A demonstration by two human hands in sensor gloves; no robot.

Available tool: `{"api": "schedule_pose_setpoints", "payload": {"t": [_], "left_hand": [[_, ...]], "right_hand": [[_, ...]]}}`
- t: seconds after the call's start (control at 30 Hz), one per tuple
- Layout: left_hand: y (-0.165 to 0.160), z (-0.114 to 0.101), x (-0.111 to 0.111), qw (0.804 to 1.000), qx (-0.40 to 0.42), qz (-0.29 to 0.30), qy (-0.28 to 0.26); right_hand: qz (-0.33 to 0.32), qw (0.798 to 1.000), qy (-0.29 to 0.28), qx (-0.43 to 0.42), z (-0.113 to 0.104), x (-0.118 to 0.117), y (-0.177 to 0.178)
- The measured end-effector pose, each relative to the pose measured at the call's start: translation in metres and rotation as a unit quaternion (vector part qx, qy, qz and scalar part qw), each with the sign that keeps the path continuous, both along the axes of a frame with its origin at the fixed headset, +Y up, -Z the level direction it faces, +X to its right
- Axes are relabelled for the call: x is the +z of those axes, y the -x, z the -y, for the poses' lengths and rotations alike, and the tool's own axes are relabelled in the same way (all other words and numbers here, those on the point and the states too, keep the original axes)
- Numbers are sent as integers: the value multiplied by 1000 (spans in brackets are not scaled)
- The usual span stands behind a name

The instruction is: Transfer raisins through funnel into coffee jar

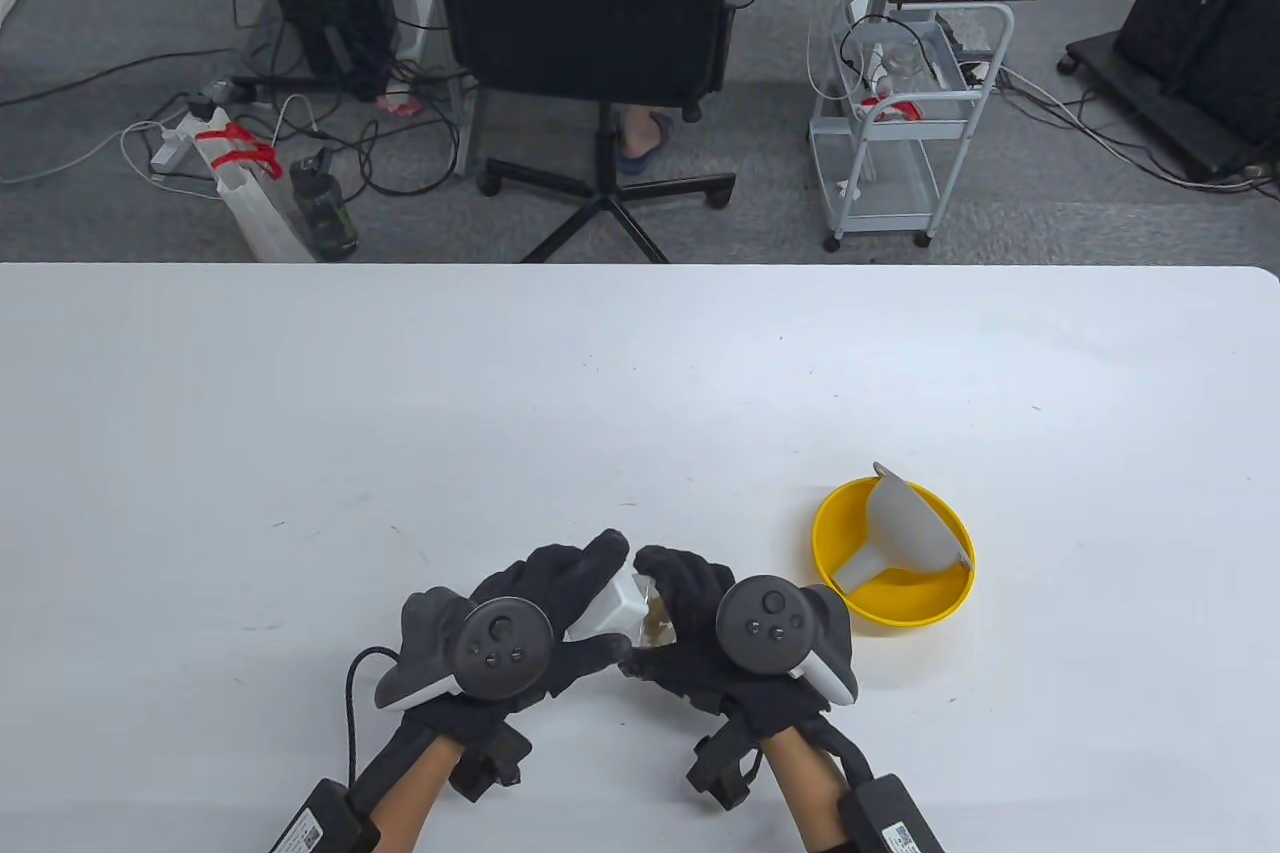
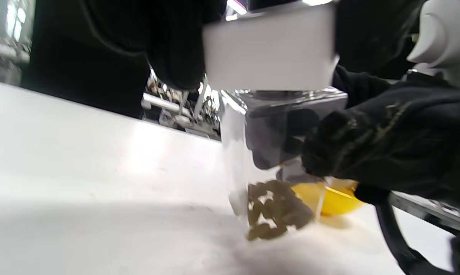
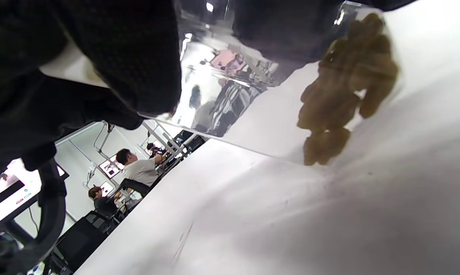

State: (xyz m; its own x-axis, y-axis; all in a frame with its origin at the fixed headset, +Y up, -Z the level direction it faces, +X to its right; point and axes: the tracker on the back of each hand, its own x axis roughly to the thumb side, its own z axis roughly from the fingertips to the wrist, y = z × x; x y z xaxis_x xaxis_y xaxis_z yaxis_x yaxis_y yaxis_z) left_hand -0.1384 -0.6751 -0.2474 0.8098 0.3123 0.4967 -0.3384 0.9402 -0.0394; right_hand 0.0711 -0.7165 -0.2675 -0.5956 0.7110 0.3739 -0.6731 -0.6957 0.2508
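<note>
White table: both hands grip jar (raisins inside).

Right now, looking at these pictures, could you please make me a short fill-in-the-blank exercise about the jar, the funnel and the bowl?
1. The grey funnel lies inside the ____ bowl.
2. The clear jar has a ____ lid.
3. The raisins are inside the ____.
4. The left hand and the right hand both hold the jar, to the ____ of the bowl in the table view.

Missing words: yellow; white; jar; left
</note>
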Motion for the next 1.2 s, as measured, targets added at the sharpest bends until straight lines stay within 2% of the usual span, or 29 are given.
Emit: {"api": "schedule_pose_setpoints", "payload": {"t": [0.07,0.13,0.2,0.3,0.47,0.5,0.63,0.77,0.8,0.9,1.0,1.07,1.2], "left_hand": [[-2,2,1,999,1,-25,-30],[-4,5,2,998,15,-45,-34],[-5,9,1,998,26,-53,2],[-3,12,-1,995,21,-49,84],[-3,16,-3,989,74,28,122],[-3,16,-3,989,80,43,116],[-3,10,1,994,79,78,22],[-2,11,0,994,79,77,24],[-2,11,-1,995,74,68,22],[3,12,-2,999,43,8,-32],[8,12,-2,998,49,-21,-33],[8,12,-1,997,62,-47,-12],[4,12,1,998,46,-47,-17]], "right_hand": [[3,1000,-2,-10,-2,0,-1],[3,1000,-10,4,-3,1,-2],[4,1000,-15,18,-3,2,-2],[2,999,-13,41,1,2,0],[15,1000,-11,7,-1,2,0],[15,1000,-12,-1,-2,2,0],[21,999,-16,-25,-7,2,-4],[10,1000,-9,-9,-4,2,-5],[9,1000,-8,-5,-3,2,-5],[6,1000,-16,13,-3,2,0],[2,1000,-19,16,-3,4,3],[4,1000,-24,20,-3,4,6],[9,999,-29,24,-4,5,5]]}}
